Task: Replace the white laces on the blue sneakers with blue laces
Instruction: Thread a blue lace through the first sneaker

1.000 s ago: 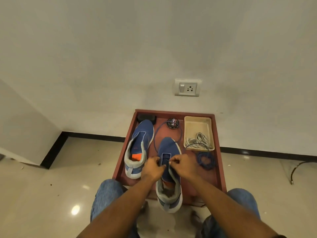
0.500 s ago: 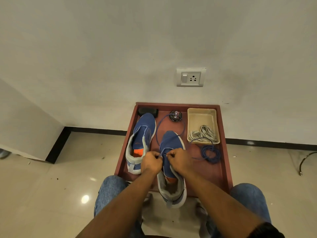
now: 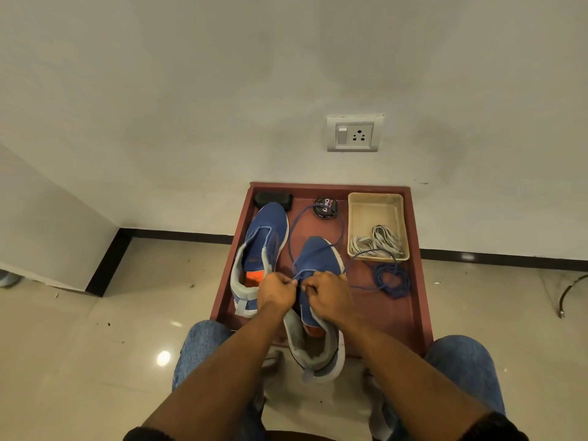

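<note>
On the far left, pale tiled floor [image 3: 63, 345] runs open from the near edge back to a black skirting strip at the foot of the white wall [image 3: 191, 90]. The red tray [image 3: 420, 281] stands against that wall, its raised rim closing it on the left, far and right sides.

Inside the tray at the left lies one blue sneaker [image 3: 264, 249], toe pointing far, with no lace showing; a dark block [image 3: 273, 200] sits just past its toe in the far-left corner. The second blue sneaker [image 3: 315, 281] is in the middle, its heel hanging over the tray's near edge between the person's knees. The left hand [image 3: 276, 292] and the right hand [image 3: 327, 297] meet over its throat, fingers curled, each pinching the blue lace [image 3: 294, 237], which loops out toward the far side, past a round black tin [image 3: 325, 207].

At the far right corner a beige basket [image 3: 375, 211] holds the bundled white laces [image 3: 378, 243]. Just near of it, on the tray floor, a coiled blue lace [image 3: 391, 280] lies close to the right rim. A wall socket [image 3: 353, 133] is above the tray.
</note>
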